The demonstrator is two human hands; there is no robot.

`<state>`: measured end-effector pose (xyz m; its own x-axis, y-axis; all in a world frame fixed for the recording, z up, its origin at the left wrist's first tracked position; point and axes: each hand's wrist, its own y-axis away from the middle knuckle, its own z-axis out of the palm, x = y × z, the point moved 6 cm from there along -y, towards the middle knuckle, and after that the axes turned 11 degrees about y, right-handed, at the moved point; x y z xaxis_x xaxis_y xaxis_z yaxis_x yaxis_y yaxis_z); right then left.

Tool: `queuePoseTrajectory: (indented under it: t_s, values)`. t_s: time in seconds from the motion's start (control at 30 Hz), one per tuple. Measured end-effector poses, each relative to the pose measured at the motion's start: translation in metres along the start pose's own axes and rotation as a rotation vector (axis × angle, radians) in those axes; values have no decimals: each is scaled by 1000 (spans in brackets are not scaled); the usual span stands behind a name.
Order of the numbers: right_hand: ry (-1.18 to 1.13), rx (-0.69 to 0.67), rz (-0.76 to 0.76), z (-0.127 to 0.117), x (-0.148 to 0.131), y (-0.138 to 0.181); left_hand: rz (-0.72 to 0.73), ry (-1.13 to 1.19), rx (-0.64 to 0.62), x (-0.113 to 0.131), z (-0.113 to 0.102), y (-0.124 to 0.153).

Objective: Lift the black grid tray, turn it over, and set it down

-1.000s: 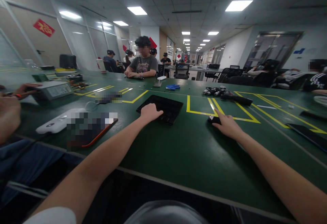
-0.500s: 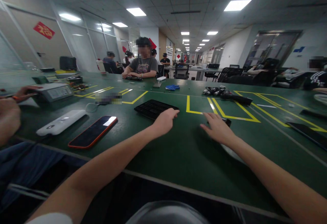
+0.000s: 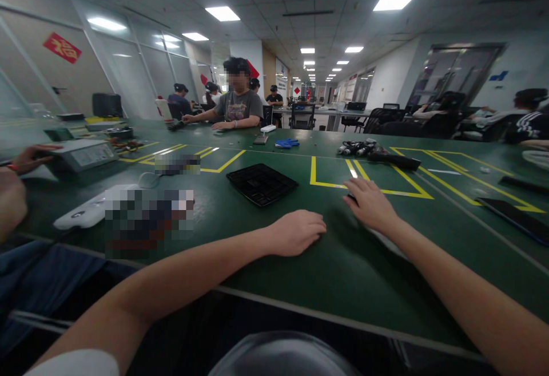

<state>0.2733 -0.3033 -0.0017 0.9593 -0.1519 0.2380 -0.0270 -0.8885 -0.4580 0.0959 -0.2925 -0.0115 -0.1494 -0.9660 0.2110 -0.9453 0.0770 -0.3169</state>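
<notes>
My left hand (image 3: 298, 232) rests palm down on the green table, its fingers curled together and closed. Whatever may lie beneath those fingers is hidden. To its upper left lies a black square panel (image 3: 261, 184) with a ribbed, recessed surface, apart from the hand. My right hand (image 3: 371, 201) is closed over a dark object (image 3: 351, 197), of which only a small edge shows by the fingertips. A pale, flat-edged thing (image 3: 390, 243) peeks out below the right wrist; its kind is hidden.
On the left are a white power strip (image 3: 83, 209), a blurred-out phone, and a grey metal box (image 3: 83, 157) touched by another person's hand. Bundled black cables (image 3: 362, 148), a blue glove (image 3: 286, 143) and a dark phone (image 3: 512, 218) lie farther off. A person sits opposite.
My left hand has left the black panel's right corner and come nearer to me. My right hand has moved slightly right, over the dark object. The person opposite has reached sideways.
</notes>
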Motion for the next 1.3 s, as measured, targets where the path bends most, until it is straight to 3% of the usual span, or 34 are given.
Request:
queuePoseTrajectory:
  t_s: [0.1, 0.17, 0.23, 0.37, 0.43, 0.53, 0.63, 0.77, 0.83, 0.9, 1.03, 1.3]
  values:
    - [97, -102, 167, 22, 37, 2, 151, -16, -75, 29, 5, -3]
    - [62, -241, 202, 40, 49, 4, 106, -91, -77, 31, 6, -5]
    - [23, -318, 203, 52, 53, 5, -48, -206, -40, 18, 1, -7]
    - [15, -317, 196, 55, 52, 4, -429, -364, 26, -27, -13, 3]
    - [7, -317, 196, 54, 52, 3, -484, -329, -30, -41, -10, 8]
    - [2, -322, 195, 54, 52, 4, -425, -220, -79, -47, -5, 8]
    - [2, -326, 195, 54, 52, 3, -474, -1, 48, -57, -16, 7]
    - [0, -326, 191, 54, 52, 3, -730, 466, 426, -100, -49, 22]
    - [-2, -325, 192, 54, 52, 3, -884, 412, 572, -126, -69, 40]
    - [-5, -326, 194, 55, 52, 3, -996, 266, 604, -147, -86, 58]
    - [-10, -320, 192, 55, 52, 3, -1112, 32, 506, -173, -101, 86]
    - [-38, -303, 201, 54, 52, 3, -1132, -145, 85, -178, -88, 91]
